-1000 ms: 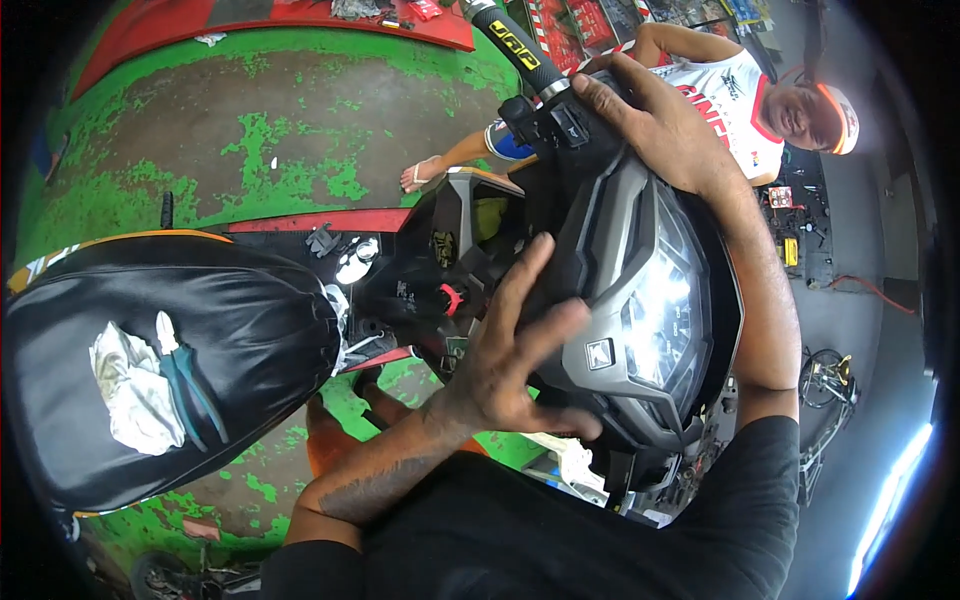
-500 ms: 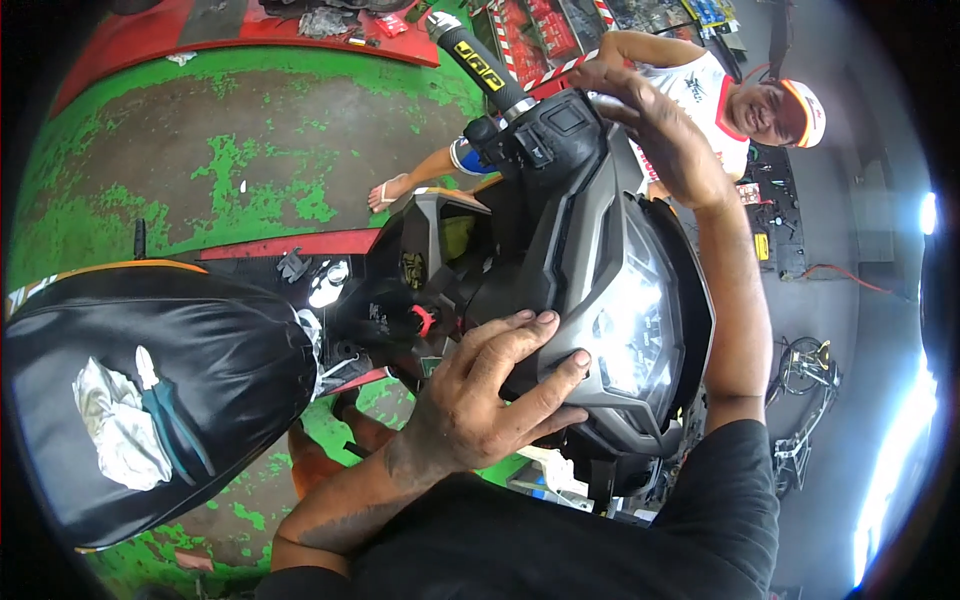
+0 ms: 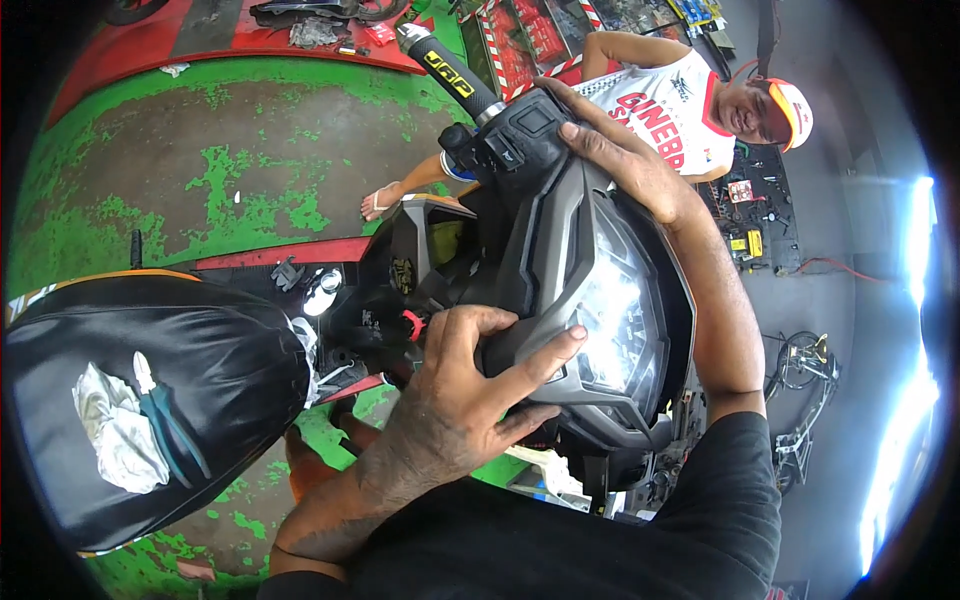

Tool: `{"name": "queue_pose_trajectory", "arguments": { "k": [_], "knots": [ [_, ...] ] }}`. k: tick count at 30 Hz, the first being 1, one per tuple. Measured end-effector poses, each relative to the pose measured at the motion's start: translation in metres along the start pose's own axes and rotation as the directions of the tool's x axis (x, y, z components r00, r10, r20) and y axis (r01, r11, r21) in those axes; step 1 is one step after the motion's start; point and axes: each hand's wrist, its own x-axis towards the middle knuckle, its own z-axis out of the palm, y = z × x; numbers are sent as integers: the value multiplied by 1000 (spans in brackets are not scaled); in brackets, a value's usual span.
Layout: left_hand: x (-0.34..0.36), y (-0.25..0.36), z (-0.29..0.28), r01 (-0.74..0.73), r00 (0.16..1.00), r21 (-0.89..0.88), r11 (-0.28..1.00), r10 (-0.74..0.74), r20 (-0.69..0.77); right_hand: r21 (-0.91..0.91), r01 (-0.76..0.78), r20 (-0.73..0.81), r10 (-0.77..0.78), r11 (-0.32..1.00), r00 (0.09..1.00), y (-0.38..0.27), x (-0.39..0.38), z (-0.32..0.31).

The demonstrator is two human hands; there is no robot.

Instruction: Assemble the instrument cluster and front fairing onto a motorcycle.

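A grey and black scooter front cover (image 3: 548, 260) surrounds a glossy panel (image 3: 612, 335), whose face is washed out by glare. My left hand (image 3: 455, 385) grips the cover's near side, with fingers bent around its edge and one fingertip beside the panel. On the far side, my right hand (image 3: 635, 175) holds the cover next to the black switch housing (image 3: 525, 130), thumb on top and fingers along the outer edge. Part of what its fingers touch is hidden. The ribbed handlebar grip (image 3: 450, 78) sticks out beyond that housing.
On the black seat (image 3: 230, 370) lie pliers (image 3: 170, 420) with teal handles and a crumpled white cloth (image 3: 118, 425). A person (image 3: 665, 105) in a white jersey and cap stands beyond the scooter. Tools hang on the wall panel (image 3: 765, 195); a bicycle (image 3: 800, 400) is at the right.
My right hand has come down from a raised position onto the cover's far edge. My left-hand fingers have bent more. The scooter front has shifted slightly leftward in view.
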Motion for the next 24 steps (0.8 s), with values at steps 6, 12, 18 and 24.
{"name": "queue_pose_trajectory", "arguments": {
  "k": [6, 12, 18, 24],
  "knots": [
    [19, 9, -23, -40, 981, 160, 986, 9, 192, -52, 1, -6, -1, 999, 1000, 1, 2, -1],
    [24, 8, -25, -50, 972, 178, 983, 8, 234, -105, 122, -146, -136, 987, 980, -1, -16, -9],
    [16, -6, -18, -76, 989, 124, 989, 59, 137, -481, 384, 123, -373, 788, 920, -69, -114, -9],
    [-16, -38, 4, -44, 999, -121, 992, 42, -23, -776, 157, 188, -14, 611, 982, -92, -178, 55]
  ]
}}
